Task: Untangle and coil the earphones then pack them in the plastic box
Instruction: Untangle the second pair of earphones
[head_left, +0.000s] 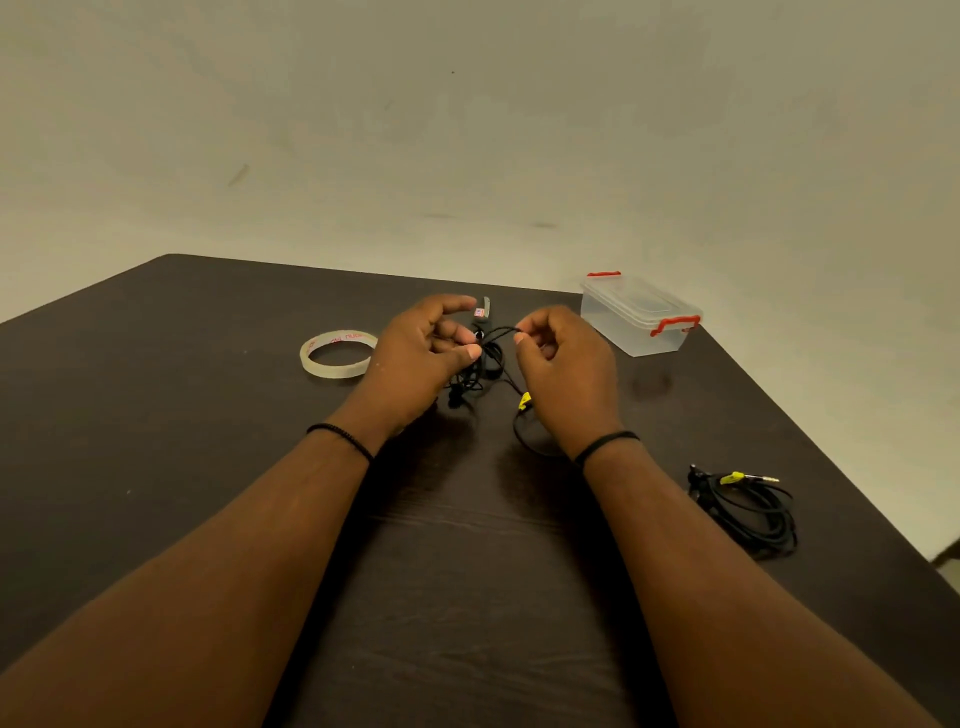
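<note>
Head view, sweeping across the dark table (156, 415) from the left: a roll of clear tape (337, 354) lies flat, just beside the left hand (421, 353). That hand hovers over the table with fingers curled, thumb and fingertips pinching into a tangled bunch of black earphones (480, 364). A small strip of tape with a red mark (483, 310) sticks up just behind the fingers. The cable hangs down from the tangle toward the table, with a yellow tag (524, 401) on it near the right wrist. Over to the right hand (563, 364): fingers curled tight, thumb and forefinger nipping one strand of the same cable at its top. Both wrists carry thin black bands. Behind the right hand, well apart from it, stands the clear plastic box (636, 317), lid on, red clips at both ends. Nearer the right edge lies a second, coiled black earphone set (748, 506), its own yellow tag and plug showing.
</note>
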